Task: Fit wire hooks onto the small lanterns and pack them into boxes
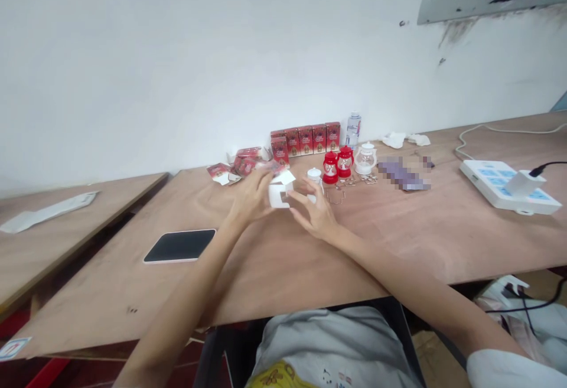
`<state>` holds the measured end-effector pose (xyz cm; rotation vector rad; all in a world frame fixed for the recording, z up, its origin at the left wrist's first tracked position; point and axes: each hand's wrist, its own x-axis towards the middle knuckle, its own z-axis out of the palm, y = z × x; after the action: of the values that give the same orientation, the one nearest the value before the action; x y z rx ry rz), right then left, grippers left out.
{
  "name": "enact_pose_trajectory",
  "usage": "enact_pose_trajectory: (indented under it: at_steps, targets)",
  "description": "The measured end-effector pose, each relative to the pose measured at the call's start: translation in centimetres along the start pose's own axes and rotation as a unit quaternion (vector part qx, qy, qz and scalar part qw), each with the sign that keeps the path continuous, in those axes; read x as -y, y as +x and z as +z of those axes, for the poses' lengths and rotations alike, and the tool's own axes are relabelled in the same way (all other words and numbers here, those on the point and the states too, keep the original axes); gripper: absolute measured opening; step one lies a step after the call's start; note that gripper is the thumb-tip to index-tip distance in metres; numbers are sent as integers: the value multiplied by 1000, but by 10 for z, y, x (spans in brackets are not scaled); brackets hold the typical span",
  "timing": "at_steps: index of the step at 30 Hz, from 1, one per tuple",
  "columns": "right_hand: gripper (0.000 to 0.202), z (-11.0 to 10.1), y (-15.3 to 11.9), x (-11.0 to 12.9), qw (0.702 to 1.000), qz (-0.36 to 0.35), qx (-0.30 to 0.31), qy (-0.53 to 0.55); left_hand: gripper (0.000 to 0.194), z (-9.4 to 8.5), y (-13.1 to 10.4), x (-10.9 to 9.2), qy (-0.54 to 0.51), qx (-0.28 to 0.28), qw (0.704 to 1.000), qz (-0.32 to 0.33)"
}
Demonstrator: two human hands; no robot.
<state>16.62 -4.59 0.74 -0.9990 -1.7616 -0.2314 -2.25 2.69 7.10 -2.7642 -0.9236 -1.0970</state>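
My left hand (253,195) grips a small carton (278,196) from its left side. The carton's white inner faces and raised flaps point toward me, and a dark opening shows on its right. Beside that opening is my right hand (316,211), fingers apart and curved; whether a fingertip touches the carton I cannot tell. Just behind the right hand stands a white lantern (314,173), partly hidden by the fingers. Two red lanterns (330,169) and another white lantern (365,160) stand further right, with thin metal wire handles (336,194) lying in front.
Several red printed boxes (305,141) line the wall beside a clear bottle (353,130). Flattened red cartons (245,163) lie left of them. A dark-screened phone (181,245) rests at front left. A power strip (509,184) with cables sits at right, near white crumpled paper (394,139).
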Motion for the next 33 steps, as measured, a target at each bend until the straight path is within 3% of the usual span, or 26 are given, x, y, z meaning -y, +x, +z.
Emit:
enact_pose_trajectory:
  at_steps: [4, 8, 12, 18, 23, 26, 30, 33]
  targets:
    - [28, -5, -1, 5, 999, 9, 4, 46, 69, 12, -14, -14, -83, -8, 996, -43]
    - [29, -6, -3, 9, 997, -25, -26, 71, 69, 16, -26, -6, -35, -8, 998, -57]
    - [26, -3, -4, 8, 997, -43, -27, 56, 61, 18, -32, -2, 70, -45, 996, 38]
    - [23, 1, -2, 5, 997, -8, -56, 54, 50, 19, -30, -9, 217, -101, 953, 184]
    - [23, 4, 3, -1, 995, 67, -25, 76, 46, 26, -32, -4, 186, -106, 956, 201]
    - [6, 3, 6, -6, 988, 98, 0, 117, 53, 30, -34, 3, 146, -102, 966, 186]
    - [29, 2, 8, -10, 971, 144, 39, 186, 41, 28, -33, 7, 153, -121, 952, 237]
    - [34, 0, 9, -8, 960, 163, 55, 220, 34, 26, -33, 5, 167, -124, 941, 266]
